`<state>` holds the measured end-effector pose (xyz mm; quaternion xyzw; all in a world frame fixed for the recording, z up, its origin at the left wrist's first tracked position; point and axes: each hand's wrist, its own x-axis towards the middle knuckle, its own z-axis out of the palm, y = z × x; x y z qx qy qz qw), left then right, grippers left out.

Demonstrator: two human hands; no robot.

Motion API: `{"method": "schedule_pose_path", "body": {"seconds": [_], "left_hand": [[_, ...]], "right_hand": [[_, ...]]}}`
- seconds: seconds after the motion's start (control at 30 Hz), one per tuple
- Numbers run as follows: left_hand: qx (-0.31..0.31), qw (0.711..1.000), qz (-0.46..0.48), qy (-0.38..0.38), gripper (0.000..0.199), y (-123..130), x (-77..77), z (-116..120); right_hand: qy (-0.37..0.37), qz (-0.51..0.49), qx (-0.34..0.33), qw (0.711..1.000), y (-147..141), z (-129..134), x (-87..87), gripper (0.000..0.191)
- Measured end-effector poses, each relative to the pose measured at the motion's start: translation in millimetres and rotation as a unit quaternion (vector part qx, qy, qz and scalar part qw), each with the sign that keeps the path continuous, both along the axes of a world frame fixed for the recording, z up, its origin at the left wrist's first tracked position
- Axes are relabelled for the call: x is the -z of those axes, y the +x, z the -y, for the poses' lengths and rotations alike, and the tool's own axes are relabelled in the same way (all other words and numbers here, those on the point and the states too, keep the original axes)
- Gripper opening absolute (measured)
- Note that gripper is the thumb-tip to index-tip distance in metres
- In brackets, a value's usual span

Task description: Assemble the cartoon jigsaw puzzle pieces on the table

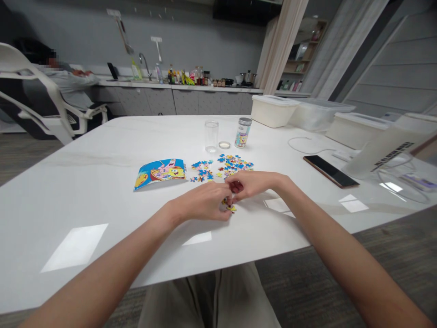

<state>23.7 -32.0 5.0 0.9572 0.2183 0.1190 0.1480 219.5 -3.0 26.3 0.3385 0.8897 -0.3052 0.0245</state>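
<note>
My left hand [208, 200] is closed, its fingers pressed round small yellow puzzle pieces [231, 208] low over the white table [136, 255]. Against it, on the right, my right hand [249, 184] has its fingers curled together; what they hold, if anything, is hidden. Just beyond the hands lie two loose groups of puzzle pieces, a smaller left group [204, 172] and a larger right group [235, 164], mostly blue, pink and yellow. A curved picture sheet [160, 173] with cartoon figures rests to the left of them.
Behind the pieces stand a clear jar [211, 136], a lid [224, 145] and a printed canister [243, 133]. A phone [330, 171], cables and lidded boxes [274, 111] are at the right. A person [73, 84] sits at the far left.
</note>
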Motion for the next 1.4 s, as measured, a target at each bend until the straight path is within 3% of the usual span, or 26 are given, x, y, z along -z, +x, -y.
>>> {"method": "schedule_pose_path", "body": {"seconds": [0.87, 1.4], "left_hand": [[0.012, 0.999, -0.004, -0.040, 0.010, -0.7, -5.8, 0.6], [-0.019, 1.000, -0.004, -0.001, 0.012, 1.7, -3.3, 1.1]], "right_hand": [[-0.011, -0.013, -0.014, 1.000, 1.9, -1.7, 3.0, 0.023], [-0.020, -0.011, -0.007, 1.000, 0.3, 0.9, 0.3, 0.019]]}}
